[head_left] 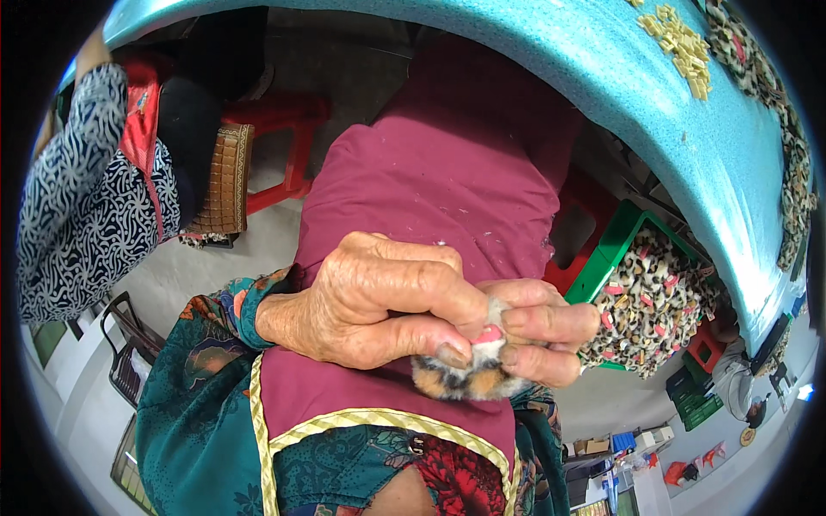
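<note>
Above my lap, both hands meet on a small furry plush piece (469,378) patched in white, black and orange, with a bit of pink fabric (490,334) showing at its top. My left hand (387,297) is closed, thumb and forefinger pinching the fur beside the pink bit. The fingers of my right hand (546,331) are wrapped round the piece from the other side. Part of the piece is hidden behind the fingers. A maroon apron (430,189) with yellow trim lies over my lap, with lint on it.
To the right stands a green crate (613,249) full of similar spotted furry pieces (645,301). The blue table (551,43) curves along the front, bearing small pale yellow pieces (680,43) and more furry pieces (792,155). At left, a co-worker in a patterned sleeve (73,163) is near a red stool (288,142).
</note>
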`<action>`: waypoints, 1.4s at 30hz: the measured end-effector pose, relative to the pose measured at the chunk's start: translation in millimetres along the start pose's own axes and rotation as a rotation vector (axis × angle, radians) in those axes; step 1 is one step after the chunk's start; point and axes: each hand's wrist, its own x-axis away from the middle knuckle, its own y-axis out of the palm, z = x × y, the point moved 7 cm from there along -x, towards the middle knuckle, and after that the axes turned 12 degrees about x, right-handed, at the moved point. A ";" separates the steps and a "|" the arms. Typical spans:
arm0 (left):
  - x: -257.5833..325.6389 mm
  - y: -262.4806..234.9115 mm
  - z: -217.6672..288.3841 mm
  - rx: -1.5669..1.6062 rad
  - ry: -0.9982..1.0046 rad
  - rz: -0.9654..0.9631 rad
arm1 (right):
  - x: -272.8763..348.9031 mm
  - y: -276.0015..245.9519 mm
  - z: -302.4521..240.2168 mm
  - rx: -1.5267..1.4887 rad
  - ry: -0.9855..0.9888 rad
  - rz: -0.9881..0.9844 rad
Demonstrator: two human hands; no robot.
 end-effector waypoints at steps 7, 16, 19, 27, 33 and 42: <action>12.1 -2.0 -4.8 -0.039 0.031 0.188 | 1.5 0.3 5.6 0.021 0.094 -0.072; 5.6 -6.4 10.4 -0.194 0.087 0.113 | -2.8 1.9 5.9 0.025 0.068 0.034; 7.8 2.5 15.7 -0.421 0.120 0.079 | 0.5 -0.6 4.3 0.023 0.091 0.031; 8.6 -10.2 -4.2 -0.263 -0.025 0.245 | -0.4 1.1 12.6 0.257 0.358 -0.157; 7.7 -5.2 8.3 -0.456 0.059 0.185 | -15.5 3.2 11.6 0.436 0.408 -0.313; 10.6 4.4 17.4 -0.673 0.054 0.178 | -4.3 0.8 -2.3 0.387 0.304 -0.163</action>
